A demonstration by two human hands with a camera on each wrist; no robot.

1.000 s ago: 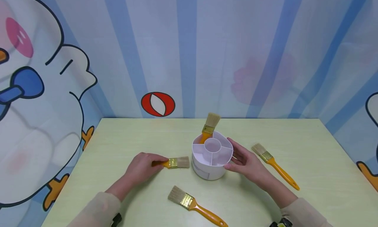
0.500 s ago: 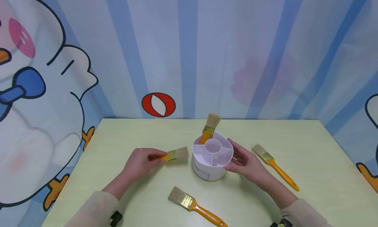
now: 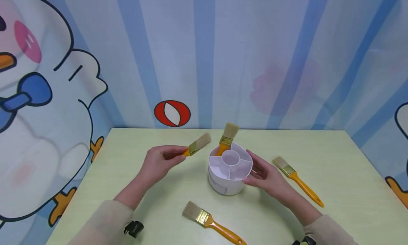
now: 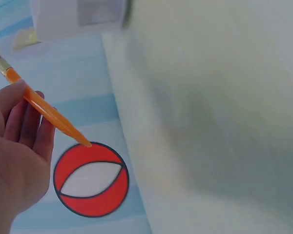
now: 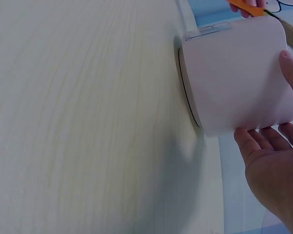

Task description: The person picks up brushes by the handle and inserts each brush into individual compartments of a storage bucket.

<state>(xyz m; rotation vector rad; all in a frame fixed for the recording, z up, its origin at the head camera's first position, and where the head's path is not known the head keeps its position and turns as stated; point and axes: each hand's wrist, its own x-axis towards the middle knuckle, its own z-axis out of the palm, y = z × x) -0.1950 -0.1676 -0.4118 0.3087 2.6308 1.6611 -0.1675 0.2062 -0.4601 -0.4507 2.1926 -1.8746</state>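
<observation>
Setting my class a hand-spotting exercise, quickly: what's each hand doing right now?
Left hand: closed, holding a paintbrush by its handle.
Right hand: thumb and fingers holding the side of the white pot.

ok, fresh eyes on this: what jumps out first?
Probably the big white cartoon figure at left on the striped backdrop, with the red-and-white ball printed nearer the middle. Next, the white container on the table, a brush poking bristles-up from its back-left compartment. Just left, the left grip holds another brush raised.
</observation>
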